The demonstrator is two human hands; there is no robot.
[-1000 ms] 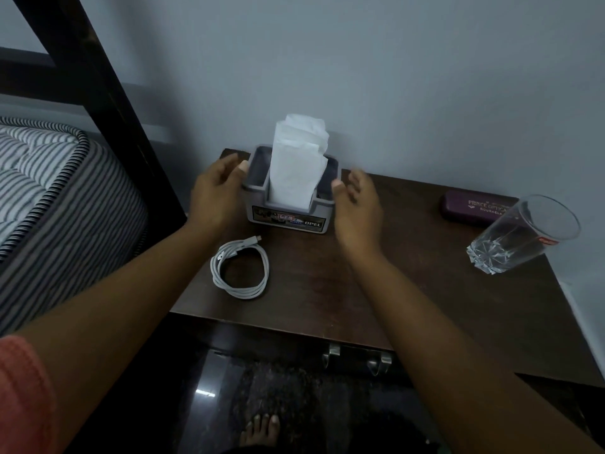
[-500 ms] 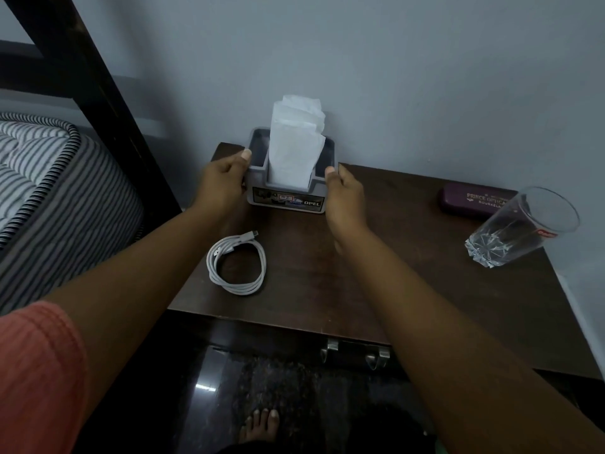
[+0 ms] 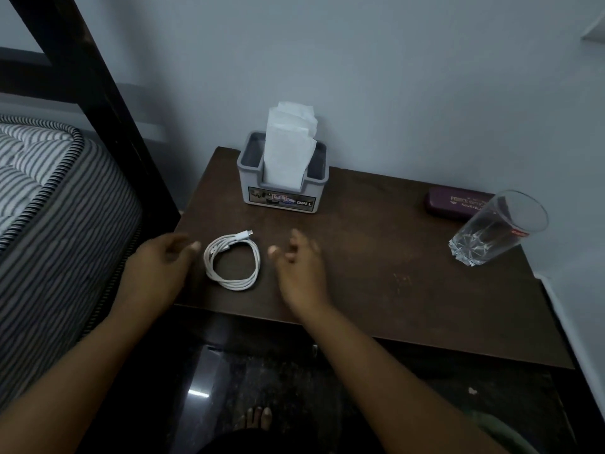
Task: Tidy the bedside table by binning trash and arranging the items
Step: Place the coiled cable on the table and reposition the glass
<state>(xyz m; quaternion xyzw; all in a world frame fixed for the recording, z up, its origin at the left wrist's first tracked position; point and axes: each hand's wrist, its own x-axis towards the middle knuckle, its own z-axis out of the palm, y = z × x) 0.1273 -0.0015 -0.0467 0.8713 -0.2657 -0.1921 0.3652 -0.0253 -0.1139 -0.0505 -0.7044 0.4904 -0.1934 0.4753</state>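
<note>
A grey tissue holder (image 3: 282,194) with white tissues (image 3: 288,149) standing up in it sits at the back left of the dark wooden bedside table (image 3: 376,257), close to the wall. A coiled white cable (image 3: 233,261) lies near the table's front left. My left hand (image 3: 157,267) hovers just left of the coil and my right hand (image 3: 299,267) just right of it, both empty with loosely spread fingers. A clear drinking glass (image 3: 497,227) stands at the right edge, with a maroon spectacle case (image 3: 453,203) behind it.
A striped mattress (image 3: 49,208) and a dark bed post (image 3: 98,103) border the table on the left. The pale wall runs behind. Below the table's front edge are a dark glossy floor and my bare foot (image 3: 258,417).
Both hands pushed the tissue holder back toward the wall, let go of it, and drew back to either side of the coiled cable.
</note>
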